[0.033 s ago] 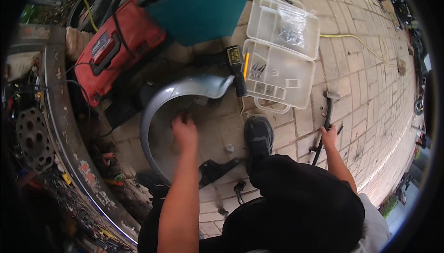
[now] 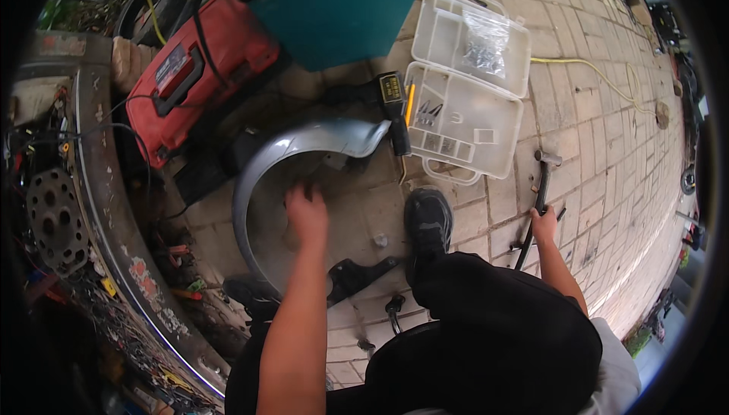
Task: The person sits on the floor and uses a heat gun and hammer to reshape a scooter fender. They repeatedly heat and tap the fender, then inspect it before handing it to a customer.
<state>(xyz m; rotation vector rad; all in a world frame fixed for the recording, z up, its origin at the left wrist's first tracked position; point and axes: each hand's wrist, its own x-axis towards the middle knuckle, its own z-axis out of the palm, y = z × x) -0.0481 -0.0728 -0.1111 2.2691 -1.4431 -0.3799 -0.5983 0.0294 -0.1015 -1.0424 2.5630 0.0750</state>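
Note:
My right hand [image 2: 544, 224] is wrapped round the dark handle of a hammer [image 2: 542, 179], whose metal head points away from me on the paving. On the left, my left hand [image 2: 306, 214] reaches inside the curve of a silver-grey curved fender [image 2: 244, 202]. Its fingers are curled, and what they hold, if anything, is hidden. A black bracket-like part [image 2: 357, 278] lies by the fender's near end. Past the fender's far end rests a black heat gun or drill-like tool [image 2: 393, 115]. A small clear lump [image 2: 380, 240] sits between the fender and my shoe [image 2: 428, 221].
An open clear plastic organizer case [image 2: 497, 145] holds small parts and a bag of hardware [image 2: 486, 43]. Beyond the fender are a red tool case [image 2: 235, 31] and a teal box [image 2: 342, 16]. A worn metal ledge [image 2: 121, 210] borders cluttered parts at left. A yellow cord [image 2: 600, 69] crosses the paving.
The whole view has shifted slightly to the right. Both hands keep nearly the same places, the right one still on the hammer handle.

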